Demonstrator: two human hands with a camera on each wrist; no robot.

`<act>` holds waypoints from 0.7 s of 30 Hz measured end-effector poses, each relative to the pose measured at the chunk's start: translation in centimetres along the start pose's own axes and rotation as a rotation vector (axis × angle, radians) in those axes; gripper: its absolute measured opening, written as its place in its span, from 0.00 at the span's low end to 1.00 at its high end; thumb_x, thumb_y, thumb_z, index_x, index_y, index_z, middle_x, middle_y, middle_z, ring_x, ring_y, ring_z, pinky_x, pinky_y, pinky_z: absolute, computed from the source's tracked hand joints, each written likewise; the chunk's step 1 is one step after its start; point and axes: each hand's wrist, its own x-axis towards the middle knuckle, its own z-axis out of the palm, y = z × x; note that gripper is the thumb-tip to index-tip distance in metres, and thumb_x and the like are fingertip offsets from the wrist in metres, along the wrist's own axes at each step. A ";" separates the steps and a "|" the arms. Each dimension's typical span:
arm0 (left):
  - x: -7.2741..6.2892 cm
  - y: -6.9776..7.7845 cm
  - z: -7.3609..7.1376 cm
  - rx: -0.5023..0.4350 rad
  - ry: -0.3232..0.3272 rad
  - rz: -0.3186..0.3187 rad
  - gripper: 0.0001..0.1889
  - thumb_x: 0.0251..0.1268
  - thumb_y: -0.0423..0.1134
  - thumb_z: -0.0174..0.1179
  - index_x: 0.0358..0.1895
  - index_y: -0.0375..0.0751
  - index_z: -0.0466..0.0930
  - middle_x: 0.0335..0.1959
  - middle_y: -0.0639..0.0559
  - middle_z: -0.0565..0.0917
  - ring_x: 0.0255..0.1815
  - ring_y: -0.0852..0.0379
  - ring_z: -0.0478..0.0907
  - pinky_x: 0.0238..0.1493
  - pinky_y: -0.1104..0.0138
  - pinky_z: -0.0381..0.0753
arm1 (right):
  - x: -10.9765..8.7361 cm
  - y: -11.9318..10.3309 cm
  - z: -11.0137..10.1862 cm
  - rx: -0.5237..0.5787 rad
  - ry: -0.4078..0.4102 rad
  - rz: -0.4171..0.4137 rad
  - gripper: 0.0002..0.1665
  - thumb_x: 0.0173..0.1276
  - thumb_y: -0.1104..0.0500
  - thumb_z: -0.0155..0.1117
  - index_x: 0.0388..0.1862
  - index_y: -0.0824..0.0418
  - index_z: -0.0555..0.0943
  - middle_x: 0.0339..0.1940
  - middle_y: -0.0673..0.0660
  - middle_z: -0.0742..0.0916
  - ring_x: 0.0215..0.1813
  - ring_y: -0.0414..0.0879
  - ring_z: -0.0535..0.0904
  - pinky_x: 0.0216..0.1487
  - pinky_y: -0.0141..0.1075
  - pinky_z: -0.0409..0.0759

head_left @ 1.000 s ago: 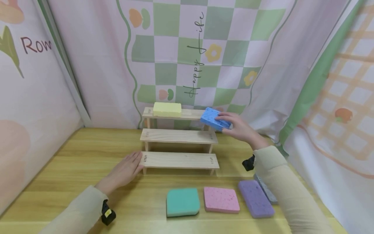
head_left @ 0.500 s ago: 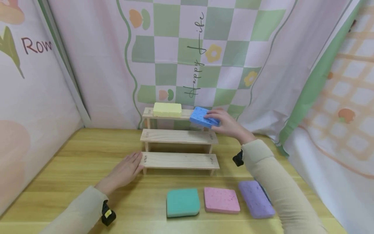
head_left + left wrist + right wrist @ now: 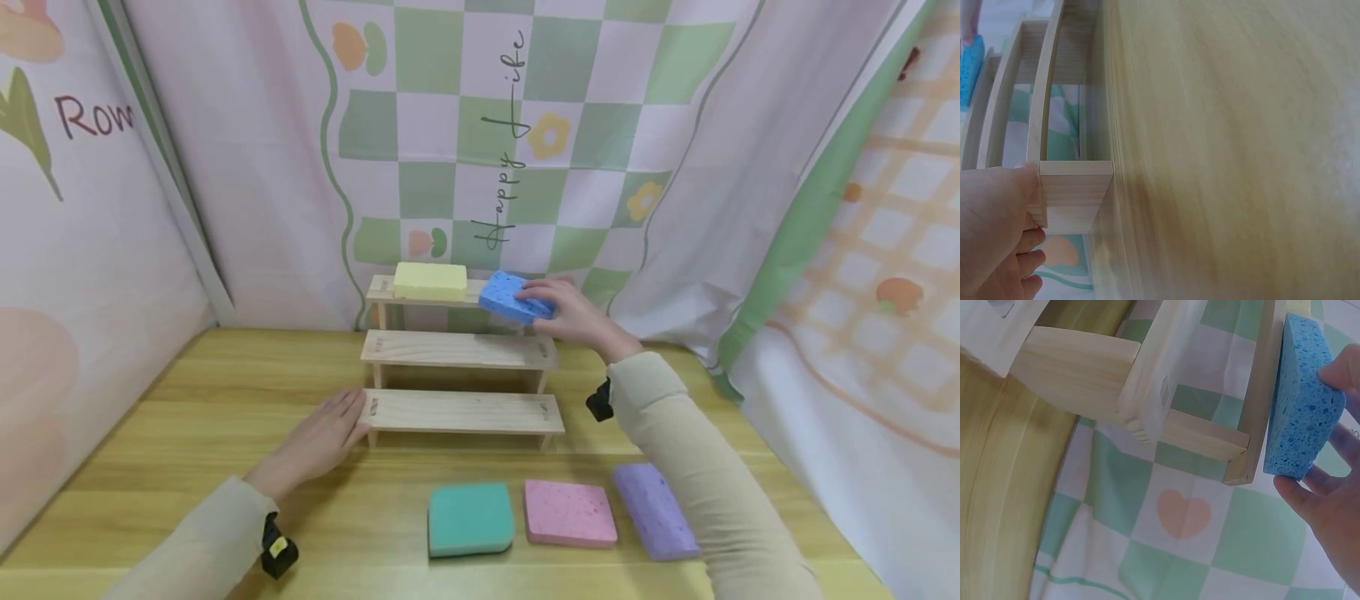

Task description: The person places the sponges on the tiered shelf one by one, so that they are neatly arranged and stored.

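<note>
**Right grip (image 3: 576, 317) is pinching blue sponge (image 3: 501, 297) over top shelf (image 3: 472, 292)**

It is holding just one end, presumably leaving the rest free. The left grip (image 3: 318, 437) is touching the end of the wooden rack (image 3: 461, 410), apparently steadying it; whether it is also pinching, I cannot tell. The blue sponge is jutting leftward from the right grip, near the yellow sponge (image 3: 430, 282).
</note>
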 end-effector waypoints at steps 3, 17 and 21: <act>0.0 0.0 0.0 0.002 0.000 0.001 0.28 0.72 0.42 0.46 0.64 0.20 0.58 0.63 0.28 0.62 0.65 0.35 0.57 0.64 0.48 0.56 | 0.2 0.2 0.2 0.001 -0.001 0.007 0.28 0.55 0.64 0.59 0.58 0.60 0.76 0.64 0.61 0.71 0.65 0.60 0.58 0.61 0.56 0.58; 0.1 -0.3 0.4 0.002 -0.019 -0.005 0.29 0.73 0.43 0.44 0.64 0.20 0.56 0.64 0.28 0.61 0.65 0.35 0.56 0.64 0.48 0.56 | 0.8 0.3 0.3 0.017 -0.015 0.030 0.28 0.55 0.64 0.58 0.59 0.61 0.75 0.65 0.61 0.70 0.66 0.58 0.59 0.62 0.55 0.59; 0.2 -0.4 0.5 0.004 -0.014 -0.004 0.29 0.73 0.43 0.45 0.64 0.20 0.56 0.64 0.28 0.61 0.65 0.35 0.56 0.64 0.48 0.56 | 0.9 0.3 0.3 0.018 -0.013 0.030 0.28 0.55 0.65 0.58 0.59 0.60 0.75 0.64 0.61 0.71 0.66 0.58 0.59 0.62 0.55 0.58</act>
